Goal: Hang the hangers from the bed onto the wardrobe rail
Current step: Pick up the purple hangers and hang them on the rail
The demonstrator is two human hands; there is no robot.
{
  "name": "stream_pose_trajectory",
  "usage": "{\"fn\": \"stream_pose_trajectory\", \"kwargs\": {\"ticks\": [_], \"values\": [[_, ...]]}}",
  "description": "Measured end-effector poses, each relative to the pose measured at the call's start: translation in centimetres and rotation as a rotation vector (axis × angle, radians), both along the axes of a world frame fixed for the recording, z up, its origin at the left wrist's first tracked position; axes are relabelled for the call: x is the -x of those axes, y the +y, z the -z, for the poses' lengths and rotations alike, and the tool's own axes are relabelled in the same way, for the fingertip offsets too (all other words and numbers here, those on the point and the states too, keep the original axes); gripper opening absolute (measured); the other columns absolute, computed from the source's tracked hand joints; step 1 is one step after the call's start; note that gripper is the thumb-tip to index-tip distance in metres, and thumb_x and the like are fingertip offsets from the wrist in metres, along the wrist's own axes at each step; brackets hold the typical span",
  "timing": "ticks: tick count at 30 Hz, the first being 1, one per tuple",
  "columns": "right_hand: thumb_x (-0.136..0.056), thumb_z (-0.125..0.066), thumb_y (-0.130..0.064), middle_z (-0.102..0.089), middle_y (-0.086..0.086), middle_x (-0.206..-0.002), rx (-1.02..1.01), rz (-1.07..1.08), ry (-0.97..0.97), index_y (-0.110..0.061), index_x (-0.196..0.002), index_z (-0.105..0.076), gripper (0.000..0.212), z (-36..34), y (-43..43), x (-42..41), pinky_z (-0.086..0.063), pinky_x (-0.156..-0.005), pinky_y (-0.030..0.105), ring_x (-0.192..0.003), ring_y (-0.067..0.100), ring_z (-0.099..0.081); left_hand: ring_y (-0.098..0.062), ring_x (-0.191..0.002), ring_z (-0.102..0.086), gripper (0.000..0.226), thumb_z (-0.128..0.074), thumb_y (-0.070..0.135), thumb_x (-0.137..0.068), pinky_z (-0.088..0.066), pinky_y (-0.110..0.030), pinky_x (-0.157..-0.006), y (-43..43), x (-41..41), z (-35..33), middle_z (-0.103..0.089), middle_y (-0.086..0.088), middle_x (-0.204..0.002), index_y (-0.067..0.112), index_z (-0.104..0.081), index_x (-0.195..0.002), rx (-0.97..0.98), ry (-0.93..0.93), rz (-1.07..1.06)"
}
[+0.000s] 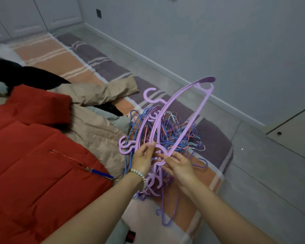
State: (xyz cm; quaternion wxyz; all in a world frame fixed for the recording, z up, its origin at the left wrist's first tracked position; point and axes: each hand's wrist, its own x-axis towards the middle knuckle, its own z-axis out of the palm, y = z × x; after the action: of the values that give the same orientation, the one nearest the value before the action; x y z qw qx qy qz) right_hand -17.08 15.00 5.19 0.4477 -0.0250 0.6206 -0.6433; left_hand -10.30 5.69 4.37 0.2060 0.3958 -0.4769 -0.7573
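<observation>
Together left hand [142, 160] and right hand [179, 165] pinch 1 lilac hanger [199, 110] above the pile [174, 132] on the bed [48, 50]

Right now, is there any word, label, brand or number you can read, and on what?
No readable text anywhere.
The blue zipper tag on the red jacket: no print can be made out.
The small red patch at the bottom edge: too blurred to read.

A home bedroom — a bed [81, 57] with a striped cover, padded jackets [33, 155] spread on it, white wardrobe doors [25, 14] behind, plain walls and tiled floor [253, 173].
</observation>
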Motion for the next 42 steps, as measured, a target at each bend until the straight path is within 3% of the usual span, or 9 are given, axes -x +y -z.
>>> {"fn": "stream_pose_trajectory", "kwargs": {"ticks": [4,7,10,15,18,24,31,35,42], "values": [[-0.087,-0.059,-0.001,-0.073,0.003,-0.071,0.004,0.094,0.082,-0.005,-0.085,-0.059,0.005,-6.2,3.6,3.2,-0.055,-0.057,0.017,-0.06,0.009,-0.069,-0.003,-0.053,-0.06,0.021,-0.047,0.015,-0.095,-0.051,-0.022,-0.057,2.5,4.0,-6.8,-0.06,-0.006,-0.071,0.014,-0.058,-0.077,0.095,0.078,0.124],[-0.087,-0.061,-0.004,-0.069,0.009,-0.073,-0.062,0.135,0.158,-0.003,-0.087,-0.059,0.002,-11.4,7.3,5.5,-0.055,-0.052,0.018,-0.052,0.009,-0.067,-0.002,-0.057,-0.061,0.019,-0.048,0.015,-0.094,-0.05,-0.016,-0.053,4.6,6.8,-11.8,-0.062,-0.003,-0.072,0.016,-0.059,-0.079,0.184,0.119,0.207],[-0.088,-0.059,-0.003,-0.065,0.013,-0.075,-0.073,0.188,0.27,-0.001,-0.089,-0.057,0.003,-17.5,11.7,7.2,-0.053,-0.048,0.016,-0.045,0.007,-0.064,-0.011,-0.061,-0.057,0.016,-0.049,0.014,-0.093,-0.047,-0.013,-0.05,7.1,8.7,-17.1,-0.06,-0.006,-0.072,0.011,-0.061,-0.083,0.264,0.177,0.322],[-0.086,-0.062,-0.008,-0.069,0.007,-0.083,0.01,0.371,0.512,-0.01,-0.094,-0.061,0.008,-29.1,19.2,9.1,-0.057,-0.06,0.018,-0.06,0.011,-0.067,-0.007,-0.053,-0.058,0.019,-0.053,0.021,-0.091,-0.046,-0.014,-0.047,12.4,11.7,-26.6,-0.067,0.0,-0.07,0.012,-0.064,-0.077,0.325,0.292,0.542],[-0.087,-0.062,-0.015,-0.071,0.001,-0.088,0.062,0.452,0.57,-0.015,-0.1,-0.06,0.013,-35.6,24.0,9.0,-0.055,-0.059,0.018,-0.065,0.011,-0.068,-0.005,-0.048,-0.058,0.022,-0.054,0.023,-0.09,-0.047,-0.014,-0.048,17.1,13.0,-33.2,-0.069,0.003,-0.063,0.011,-0.064,-0.075,0.392,0.38,0.688],[-0.088,-0.06,-0.021,-0.073,-0.002,-0.086,0.045,0.614,0.806,-0.009,-0.097,-0.068,0.016,-47.1,35.4,6.4,-0.052,-0.057,0.017,-0.067,0.007,-0.067,-0.009,-0.059,-0.063,0.032,-0.053,0.031,-0.089,-0.052,-0.015,-0.058,28.7,13.6,-45.8,-0.072,-0.004,-0.076,0.003,-0.069,-0.088,0.605,0.56,0.999],[-0.086,-0.063,-0.024,-0.074,0.001,-0.085,-0.018,0.904,0.983,-0.007,-0.099,-0.068,0.021,-55.3,51.7,0.6,-0.05,-0.055,0.018,-0.064,0.008,-0.066,-0.012,-0.065,-0.066,0.034,-0.052,0.036,-0.087,-0.053,-0.017,-0.059,45.2,12.1,-54.7,-0.074,-0.001,-0.078,0.006,-0.069,-0.089,0.69,0.778,1.24],[-0.087,-0.063,-0.025,-0.074,-0.001,-0.085,-0.037,1.052,1.021,-0.01,-0.1,-0.068,0.02,-57.9,61.0,-3.0,-0.051,-0.058,0.017,-0.064,0.007,-0.066,-0.012,-0.063,-0.064,0.034,-0.049,0.035,-0.089,-0.049,-0.016,-0.055,55.2,10.9,-57.8,-0.072,-0.001,-0.079,0.007,-0.068,-0.091,0.628,0.849,1.403],[-0.087,-0.063,-0.024,-0.072,0.0,-0.084,-0.021,1.315,1.083,-0.01,-0.101,-0.065,0.019,-61.0,75.3,-7.4,-0.05,-0.057,0.017,-0.066,0.008,-0.066,-0.012,-0.059,-0.065,0.037,-0.05,0.037,-0.089,-0.049,-0.017,-0.052,72.1,7.5,-61.3,-0.073,-0.005,-0.084,0.005,-0.068,-0.086,0.622,1.009,1.411]]}}
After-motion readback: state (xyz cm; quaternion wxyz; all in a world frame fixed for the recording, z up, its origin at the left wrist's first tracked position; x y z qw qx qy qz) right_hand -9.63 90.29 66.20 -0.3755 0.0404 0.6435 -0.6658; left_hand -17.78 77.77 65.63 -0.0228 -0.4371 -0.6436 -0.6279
